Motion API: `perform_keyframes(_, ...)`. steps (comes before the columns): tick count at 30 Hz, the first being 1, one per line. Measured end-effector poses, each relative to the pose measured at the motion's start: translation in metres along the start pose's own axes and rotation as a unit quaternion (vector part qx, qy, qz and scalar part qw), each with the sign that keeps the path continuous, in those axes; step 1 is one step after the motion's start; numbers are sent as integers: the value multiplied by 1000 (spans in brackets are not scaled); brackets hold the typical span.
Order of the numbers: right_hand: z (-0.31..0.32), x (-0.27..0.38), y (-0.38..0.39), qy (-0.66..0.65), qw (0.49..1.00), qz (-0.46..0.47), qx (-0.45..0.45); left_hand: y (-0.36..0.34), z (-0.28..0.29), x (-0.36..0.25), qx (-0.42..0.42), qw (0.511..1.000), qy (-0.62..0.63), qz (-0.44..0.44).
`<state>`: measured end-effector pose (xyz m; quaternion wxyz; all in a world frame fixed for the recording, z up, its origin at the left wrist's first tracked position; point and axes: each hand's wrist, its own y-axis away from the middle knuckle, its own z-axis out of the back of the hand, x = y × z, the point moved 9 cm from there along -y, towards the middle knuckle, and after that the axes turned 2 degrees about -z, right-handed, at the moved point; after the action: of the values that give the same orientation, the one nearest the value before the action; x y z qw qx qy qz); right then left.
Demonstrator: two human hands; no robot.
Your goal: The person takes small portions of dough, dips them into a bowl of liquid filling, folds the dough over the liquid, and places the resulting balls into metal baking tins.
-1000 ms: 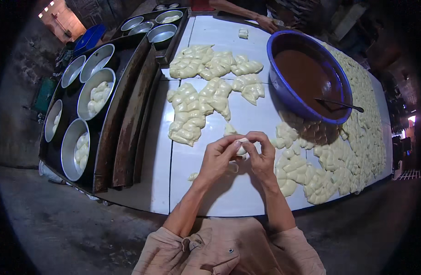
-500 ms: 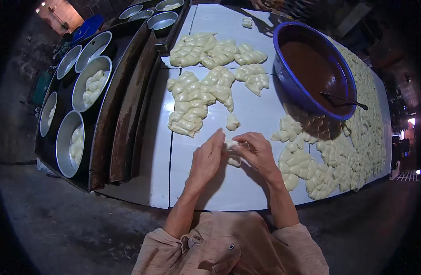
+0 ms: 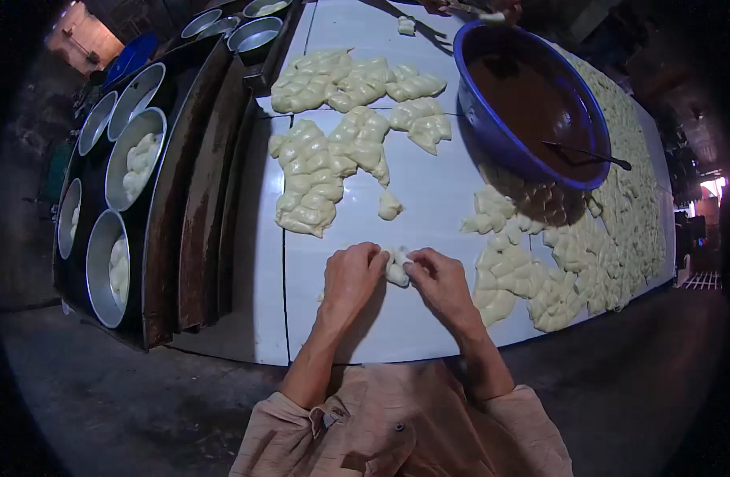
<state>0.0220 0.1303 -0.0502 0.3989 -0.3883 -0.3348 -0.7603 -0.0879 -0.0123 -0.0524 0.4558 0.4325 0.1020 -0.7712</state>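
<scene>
A small piece of pale dough (image 3: 397, 269) lies on the white tabletop between my two hands. My left hand (image 3: 353, 274) grips its left side, fingers curled. With thumb and fingertips, my right hand (image 3: 438, 282) pinches the right side. Just beyond my hands sits a small loose lump of dough (image 3: 390, 206). Farther off, glossy dough pieces (image 3: 313, 175) cling together in a broad patch, with another dough patch (image 3: 333, 79) behind it. To the right of my right hand spreads a larger mass of dough pieces (image 3: 512, 282).
A blue basin (image 3: 467, 95) of brown liquid, with a dark-handled utensil (image 3: 588, 153) in it, stands at the right. On the left, round metal pans (image 3: 99, 274), some containing dough, rest in a dark tray (image 3: 160, 294). Another person's hand (image 3: 504, 9) shows at the far edge.
My hands have moved slightly nearer to me and the left has curled its fingers; the dough between them is more exposed. The whole view has shifted a little. A hand has appeared beyond the basin.
</scene>
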Motion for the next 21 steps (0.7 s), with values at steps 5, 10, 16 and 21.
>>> perform_keyframes(5,7,7,0,85,995,-35,41,0,-6,5,10,1000,18,-1)
perform_keyframes(10,16,40,-36,54,998,6,-23,6,1,8,27,999,28,4)
perform_keyframes(16,-45,57,-95,272,938,216,6,-6,29,12,-79,996,41,-13)
perform_keyframes(21,-30,35,-79,-202,973,-37,103,-24,14,19,-23,970,242,27)
